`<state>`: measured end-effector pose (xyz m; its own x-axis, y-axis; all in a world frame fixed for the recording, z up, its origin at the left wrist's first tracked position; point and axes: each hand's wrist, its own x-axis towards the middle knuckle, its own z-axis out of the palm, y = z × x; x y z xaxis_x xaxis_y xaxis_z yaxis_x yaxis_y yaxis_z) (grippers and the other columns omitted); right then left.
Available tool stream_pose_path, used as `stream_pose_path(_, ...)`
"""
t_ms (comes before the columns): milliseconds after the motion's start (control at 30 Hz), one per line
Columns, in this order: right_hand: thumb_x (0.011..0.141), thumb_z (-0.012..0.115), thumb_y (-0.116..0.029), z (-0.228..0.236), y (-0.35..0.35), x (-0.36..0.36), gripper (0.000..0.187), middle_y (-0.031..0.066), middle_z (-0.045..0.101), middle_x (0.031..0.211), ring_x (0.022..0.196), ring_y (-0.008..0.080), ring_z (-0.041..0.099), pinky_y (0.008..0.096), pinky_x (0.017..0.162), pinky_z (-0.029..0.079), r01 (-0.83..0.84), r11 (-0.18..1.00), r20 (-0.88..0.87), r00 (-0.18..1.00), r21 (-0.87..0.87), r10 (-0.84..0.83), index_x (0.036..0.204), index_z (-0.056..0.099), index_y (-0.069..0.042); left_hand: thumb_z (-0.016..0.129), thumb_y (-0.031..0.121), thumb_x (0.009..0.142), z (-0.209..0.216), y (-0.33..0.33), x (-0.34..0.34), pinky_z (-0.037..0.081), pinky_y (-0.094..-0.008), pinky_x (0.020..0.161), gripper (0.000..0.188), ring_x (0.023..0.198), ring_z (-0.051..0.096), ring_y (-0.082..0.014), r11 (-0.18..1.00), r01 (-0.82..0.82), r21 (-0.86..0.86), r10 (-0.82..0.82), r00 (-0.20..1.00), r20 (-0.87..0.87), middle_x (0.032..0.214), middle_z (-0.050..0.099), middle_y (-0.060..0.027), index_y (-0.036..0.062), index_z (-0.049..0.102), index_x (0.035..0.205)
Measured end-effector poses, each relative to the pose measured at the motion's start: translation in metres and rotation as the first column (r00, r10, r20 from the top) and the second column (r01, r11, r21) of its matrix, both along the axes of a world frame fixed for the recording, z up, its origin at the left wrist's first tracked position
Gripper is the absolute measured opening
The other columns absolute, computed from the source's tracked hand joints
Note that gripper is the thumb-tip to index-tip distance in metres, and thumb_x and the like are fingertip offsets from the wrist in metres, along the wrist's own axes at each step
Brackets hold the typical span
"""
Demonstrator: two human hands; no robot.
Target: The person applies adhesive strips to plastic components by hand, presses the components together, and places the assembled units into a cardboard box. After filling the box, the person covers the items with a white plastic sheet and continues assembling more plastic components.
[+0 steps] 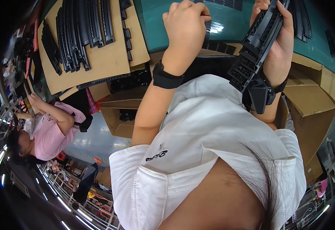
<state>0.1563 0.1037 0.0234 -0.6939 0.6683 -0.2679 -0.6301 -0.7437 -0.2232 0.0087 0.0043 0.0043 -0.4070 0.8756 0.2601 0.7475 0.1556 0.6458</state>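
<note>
Gripped by the upper stretch, at two o'clock: a long black slotted plastic part (256, 45), tilted with lower end toward seven o'clock, wrapped in the bare right hand (282, 48). Curled at twelve o'clock, apart from that part: the bare left hand (184, 27), banded at the wrist with a black strap (167, 78); cannot tell whether pinching anything. Behind both, from twelve to two o'clock, a glossy teal tabletop (152, 25), with thin flat black pieces (221, 48) at one o'clock. At ten o'clock, a tan cardboard sheet (104, 61) bearing long curved black plastic strips (73, 30). At three o'clock, a brown cardboard box (309, 101). At nine o'clock, a co-worker (54, 134) in pink.
</note>
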Motion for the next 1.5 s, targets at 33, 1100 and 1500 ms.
stream_pose_path(33,0.088,0.058,-0.019,0.002,-0.001,0.001,0.022,0.0096,0.059,0.08,0.073,0.02,0.063,0.0285,0.073,0.057,0.004,0.999,-0.01,1.0,-0.036,-0.004,0.088,0.053,0.003,0.064,0.009,0.073,0.005,0.0,0.003,0.044,-0.0429,0.07,0.007,0.078,0.056,-0.0334,0.997,-0.013,-0.076,0.009,0.998,-0.054,0.077,0.061,-0.0112,0.0035,0.062,0.075)
stream_pose_path(1100,0.09,0.057,-0.015,0.014,-0.009,0.003,0.017,0.0086,0.06,0.082,0.079,0.0203,0.064,0.0288,0.08,0.056,0.021,0.998,-0.132,0.991,-0.063,-0.029,0.089,0.053,0.001,0.073,0.009,0.055,0.052,-0.046,0.038,0.033,-0.0331,0.073,0.02,0.081,0.049,-0.0208,0.888,0.238,0.394,-0.31,0.942,0.128,0.082,0.057,0.0031,0.0142,0.064,0.072)
stream_pose_path(1500,0.089,0.058,-0.014,0.015,-0.01,0.002,0.017,0.0093,0.06,0.08,0.077,0.0211,0.065,0.0293,0.079,0.057,0.026,0.997,-0.115,0.993,-0.067,-0.034,0.087,0.053,0.002,0.074,0.01,0.057,0.054,-0.048,0.042,0.032,-0.0339,0.074,0.018,0.08,0.05,-0.021,0.91,0.203,0.362,-0.269,0.953,0.142,0.082,0.057,0.0021,0.0132,0.063,0.072)
